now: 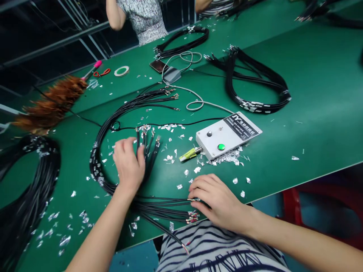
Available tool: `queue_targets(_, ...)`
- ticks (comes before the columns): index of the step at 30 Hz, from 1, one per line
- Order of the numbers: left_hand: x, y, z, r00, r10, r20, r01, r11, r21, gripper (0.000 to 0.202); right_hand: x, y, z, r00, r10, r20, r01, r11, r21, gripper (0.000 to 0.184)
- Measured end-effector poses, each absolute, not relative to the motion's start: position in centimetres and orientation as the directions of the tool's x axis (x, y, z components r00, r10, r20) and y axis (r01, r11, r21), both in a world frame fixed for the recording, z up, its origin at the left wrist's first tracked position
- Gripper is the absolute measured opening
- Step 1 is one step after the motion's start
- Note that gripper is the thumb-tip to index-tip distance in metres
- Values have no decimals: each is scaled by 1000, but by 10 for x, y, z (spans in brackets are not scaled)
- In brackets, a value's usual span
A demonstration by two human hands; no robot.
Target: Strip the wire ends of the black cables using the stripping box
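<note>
My left hand (129,164) is closed around several black cables, whose stripped ends (145,132) stick up past the thumb and fingers. Close to the table's front edge, my right hand (214,198) pinches the end of a black cable (172,201) between thumb and fingertips. Below it lie more cable ends with reddish and white inner wires (193,216). The bundle (98,151) curves round to the left and back, where further stripped ends (171,94) fan out. Part of the bundle is hidden beneath my left forearm.
A white control box (227,132) with a green button and a yellow-green clip (188,154) sits right of centre. Foil scraps litter the green table (312,113). Other cable coils (255,79), a grey pedal (171,75), a phone (158,66) and a brown duster (53,102) surround it. People (144,19) are opposite.
</note>
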State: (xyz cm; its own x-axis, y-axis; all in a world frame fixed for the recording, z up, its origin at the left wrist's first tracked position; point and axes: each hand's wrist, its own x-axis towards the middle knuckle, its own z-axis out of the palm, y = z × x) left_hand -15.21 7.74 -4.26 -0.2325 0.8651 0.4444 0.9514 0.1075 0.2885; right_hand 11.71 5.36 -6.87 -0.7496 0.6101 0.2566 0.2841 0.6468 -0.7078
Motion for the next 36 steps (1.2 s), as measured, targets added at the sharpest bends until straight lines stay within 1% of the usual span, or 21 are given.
queue_targets(1,-140,65,-35,-79,896,438,957,-55,285,14,116,54,-68,-746,614,259,290,649,-703,10)
queue_targets(2,-128,52,-29,101,932,349,920,-221,323,10,116,55,-68,-743,619,254,296,644,-705,10)
queue_targets(3,-117,40,-24,261,942,212,860,-326,392,13,115,56,-67,-738,629,245,302,632,-713,10)
queue_targets(4,-108,29,-21,366,926,91,816,-366,447,16,115,58,-65,-730,640,240,304,619,-724,11)
queue_targets(5,-100,21,-19,420,908,-16,801,-362,477,17,116,59,-64,-720,651,242,301,607,-735,11)
queue_targets(7,-91,11,-20,422,891,-166,821,-298,487,17,117,61,-62,-706,657,265,278,601,-749,12)
queue_targets(9,-91,9,-22,388,891,-233,835,-233,499,17,118,60,-62,-701,642,311,245,626,-741,14)
queue_targets(10,-93,9,-23,386,888,-250,820,-207,533,16,119,59,-63,-699,629,340,232,650,-724,15)
queue_targets(12,-97,10,-23,391,883,-259,777,-166,608,15,121,53,-66,-704,577,414,199,719,-665,17)
queue_targets(13,-98,11,-23,395,881,-262,766,-158,623,15,122,50,-68,-715,538,447,178,758,-628,18)
queue_targets(14,-99,11,-23,394,880,-266,772,-159,616,16,124,47,-70,-735,490,469,149,791,-593,19)
queue_targets(16,-99,9,-23,383,878,-287,818,-178,547,16,127,43,-72,-781,404,476,83,823,-562,18)
queue_targets(18,-97,8,-24,377,868,-323,849,-184,495,15,131,45,-71,-798,393,456,54,801,-596,14)
queue_targets(19,-96,7,-25,370,867,-334,847,-168,504,16,133,47,-69,-786,430,445,66,773,-631,12)
queue_targets(21,-96,8,-24,341,881,-329,814,-102,571,16,134,53,-65,-711,571,410,127,678,-724,9)
queue_targets(23,-96,10,-21,274,917,-289,759,-21,651,14,132,59,-62,-597,726,341,192,542,-818,8)
queue_targets(25,-95,13,-19,210,949,-236,706,19,708,12,125,64,-59,-508,825,248,208,397,-894,11)
queue_targets(28,-90,18,-17,206,964,-166,636,-4,771,8,113,69,-59,-478,869,131,173,239,-956,14)
queue_targets(31,-81,22,-18,208,972,-110,593,-36,804,12,104,72,-59,-479,873,86,123,164,-979,9)
queue_targets(33,-77,25,-20,157,984,-90,579,-17,815,12,102,74,-59,-470,880,66,104,129,-986,9)
queue_targets(36,-75,28,-21,41,993,-107,525,70,848,11,102,76,-58,-433,900,44,108,100,-989,12)
